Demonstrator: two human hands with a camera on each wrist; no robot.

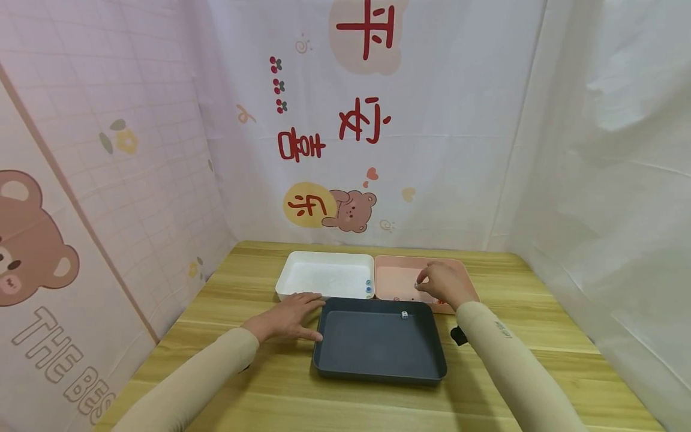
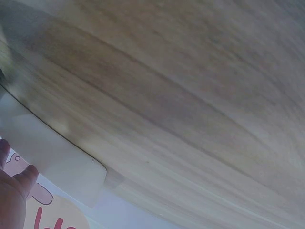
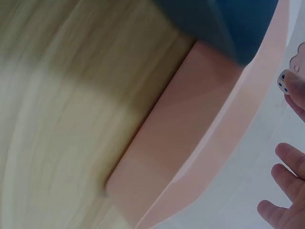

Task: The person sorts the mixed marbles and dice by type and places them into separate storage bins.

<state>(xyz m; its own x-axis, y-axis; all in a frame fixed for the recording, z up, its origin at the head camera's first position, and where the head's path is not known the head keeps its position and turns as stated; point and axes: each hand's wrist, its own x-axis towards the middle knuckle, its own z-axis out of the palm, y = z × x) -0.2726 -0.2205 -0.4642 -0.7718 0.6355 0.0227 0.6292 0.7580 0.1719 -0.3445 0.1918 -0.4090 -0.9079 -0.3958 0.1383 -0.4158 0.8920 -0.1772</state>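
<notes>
My right hand (image 1: 447, 284) is over the pink tray (image 1: 391, 264) and pinches a small white die (image 3: 282, 82) with blue pips between thumb and fingertip; the other fingers are spread apart. At the left edge of the dark grey tray (image 1: 378, 345), my left hand (image 1: 288, 317) lies with its fingers extended, thumb and fingertips right at the rim. Another white die (image 1: 404, 315) sits near the far side inside the grey tray. Several small pieces with red marks (image 1: 441, 302) are at the near side of the pink tray, partly hidden by its wall.
A white tray (image 1: 324, 258) stands beside the pink one, with 3 small blue and green-marked pieces (image 1: 369, 289) along its right side. The wooden table (image 1: 259, 384) carries all three trays. Printed curtains (image 1: 442, 150) rise behind and on both sides.
</notes>
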